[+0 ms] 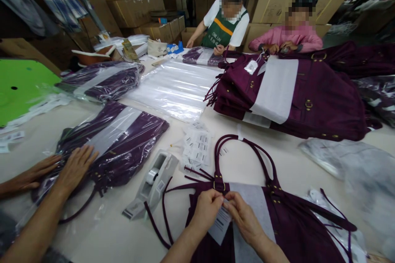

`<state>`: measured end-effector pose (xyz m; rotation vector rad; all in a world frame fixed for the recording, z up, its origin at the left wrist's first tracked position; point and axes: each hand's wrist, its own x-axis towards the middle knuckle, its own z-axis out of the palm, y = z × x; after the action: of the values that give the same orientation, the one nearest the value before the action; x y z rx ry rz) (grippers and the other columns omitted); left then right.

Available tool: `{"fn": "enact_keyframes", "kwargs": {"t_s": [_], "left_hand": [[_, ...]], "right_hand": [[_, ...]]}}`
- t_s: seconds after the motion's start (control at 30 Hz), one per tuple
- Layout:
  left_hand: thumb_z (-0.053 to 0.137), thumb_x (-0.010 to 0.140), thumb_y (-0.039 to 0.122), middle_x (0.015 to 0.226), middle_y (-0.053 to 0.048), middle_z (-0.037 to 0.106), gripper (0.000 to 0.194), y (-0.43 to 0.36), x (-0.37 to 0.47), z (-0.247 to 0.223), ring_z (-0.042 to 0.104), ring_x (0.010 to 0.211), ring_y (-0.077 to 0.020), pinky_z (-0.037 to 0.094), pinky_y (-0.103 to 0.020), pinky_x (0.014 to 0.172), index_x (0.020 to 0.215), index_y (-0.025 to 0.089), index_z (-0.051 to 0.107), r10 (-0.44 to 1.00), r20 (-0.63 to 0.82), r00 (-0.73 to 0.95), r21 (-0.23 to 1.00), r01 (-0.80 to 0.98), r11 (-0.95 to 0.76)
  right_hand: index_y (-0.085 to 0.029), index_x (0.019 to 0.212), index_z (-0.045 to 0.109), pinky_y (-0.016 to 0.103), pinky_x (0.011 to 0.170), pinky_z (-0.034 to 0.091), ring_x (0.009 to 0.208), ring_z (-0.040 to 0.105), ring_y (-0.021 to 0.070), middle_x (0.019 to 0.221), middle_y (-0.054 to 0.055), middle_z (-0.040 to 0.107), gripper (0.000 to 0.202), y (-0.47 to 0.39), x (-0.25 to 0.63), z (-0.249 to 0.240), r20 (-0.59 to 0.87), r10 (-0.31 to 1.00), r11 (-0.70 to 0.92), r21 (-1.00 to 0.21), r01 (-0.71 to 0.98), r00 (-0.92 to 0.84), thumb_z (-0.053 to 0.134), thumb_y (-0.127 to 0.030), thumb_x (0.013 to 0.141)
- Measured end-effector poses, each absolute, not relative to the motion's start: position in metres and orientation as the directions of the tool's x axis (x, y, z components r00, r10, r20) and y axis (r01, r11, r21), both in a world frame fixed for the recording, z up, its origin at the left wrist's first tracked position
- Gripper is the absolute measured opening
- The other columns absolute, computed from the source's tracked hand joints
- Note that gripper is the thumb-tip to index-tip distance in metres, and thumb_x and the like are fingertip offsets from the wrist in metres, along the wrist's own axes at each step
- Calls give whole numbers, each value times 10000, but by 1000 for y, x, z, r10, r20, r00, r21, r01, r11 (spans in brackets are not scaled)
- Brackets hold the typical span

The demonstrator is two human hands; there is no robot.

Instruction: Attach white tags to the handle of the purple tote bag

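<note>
A purple handbag (pixel 293 222) with long handles lies flat in front of me, a white paper band (pixel 249 205) across its middle. My left hand (pixel 206 209) and my right hand (pixel 243 215) meet at the bag's top edge, both pinching a small white barcode tag (pixel 220 224) near the buckle. A grey tape dispenser (pixel 152 185) stands just left of my left hand. A pile of barcode stickers (pixel 197 148) lies beyond it.
A co-worker's two hands (pixel 61 170) press a bagged purple handbag (pixel 123 144) at the left. A stack of purple bags (pixel 308 98) sits at the right, clear plastic sleeves (pixel 175 86) in the middle. Two people work at the far side; cardboard boxes stand behind.
</note>
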<state>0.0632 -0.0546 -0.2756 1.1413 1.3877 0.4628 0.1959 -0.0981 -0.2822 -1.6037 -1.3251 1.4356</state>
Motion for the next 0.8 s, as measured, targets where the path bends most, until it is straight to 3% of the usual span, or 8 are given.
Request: {"fn": "enact_keyframes", "kwargs": {"t_s": [0.13, 0.2, 0.3, 0.4, 0.5, 0.53, 0.6, 0.8], "left_hand": [[549, 632, 235, 462, 53, 456, 119, -54, 75, -281, 395, 430, -71, 306, -205, 454, 576, 140, 507, 696, -685, 213, 725, 108, 680], [567, 633, 261, 444, 57, 438, 157, -53, 79, -279, 390, 416, -67, 307, -205, 440, 563, 142, 493, 690, -697, 196, 716, 120, 688], [562, 687, 352, 483, 18, 499, 230, -51, 54, -266, 493, 487, -110, 378, -238, 471, 587, 147, 546, 767, -623, 153, 758, 357, 545], [568, 707, 449, 670, -45, 621, 265, -45, -25, -245, 592, 776, -191, 444, -322, 627, 674, 192, 625, 843, -525, 118, 765, 501, 405], [537, 730, 488, 934, -61, 649, 282, -41, -129, -238, 464, 1120, -267, 382, -451, 822, 760, 238, 664, 894, -444, 55, 735, 594, 328], [506, 733, 523, 980, -47, 649, 308, -41, -158, -241, 415, 1173, -286, 354, -481, 853, 762, 266, 672, 957, -290, 13, 685, 701, 198], [474, 741, 538, 1087, -37, 621, 323, -45, -198, -251, 329, 1240, -309, 305, -506, 913, 829, 298, 672, 980, -192, 44, 602, 794, 82], [391, 806, 485, 1050, -42, 632, 335, -66, -121, -267, 421, 1175, -280, 425, -369, 824, 870, 297, 661, 964, -233, 129, 629, 776, 48]], "right_hand": [[-215, 852, 431, 224, 496, 361, 513, 439, 111, 559, -65, 433, 275, -99, 192, -286, -353, 935, -335, -903, 271, -22, 441, -486, 806], [-215, 863, 454, 226, 506, 371, 529, 458, 112, 601, -47, 483, 263, -100, 192, -287, -316, 949, -301, -897, 323, 6, 449, -473, 809], [-218, 854, 498, 227, 555, 397, 589, 502, 118, 684, -20, 550, 225, -102, 194, -287, -238, 970, -203, -898, 391, -43, 428, -430, 834], [-218, 822, 505, 223, 555, 402, 588, 509, 120, 672, -20, 551, 206, -103, 194, -287, -228, 971, -180, -887, 425, -65, 409, -399, 847], [-217, 774, 472, 226, 533, 399, 560, 501, 123, 634, -23, 524, 212, -101, 192, -288, -238, 971, -194, -864, 465, -37, 370, -383, 857], [-218, 763, 459, 230, 532, 399, 556, 503, 126, 630, -20, 522, 215, -100, 191, -288, -230, 973, -186, -852, 489, -30, 353, -377, 860], [-218, 763, 436, 242, 540, 404, 559, 519, 135, 640, -7, 535, 214, -100, 190, -288, -200, 979, -148, -827, 543, -38, 315, -361, 867], [-211, 797, 399, 258, 517, 391, 533, 552, 155, 632, 20, 556, 213, -105, 193, -297, -143, 983, -19, -712, 702, -118, 227, -295, 890]]}}
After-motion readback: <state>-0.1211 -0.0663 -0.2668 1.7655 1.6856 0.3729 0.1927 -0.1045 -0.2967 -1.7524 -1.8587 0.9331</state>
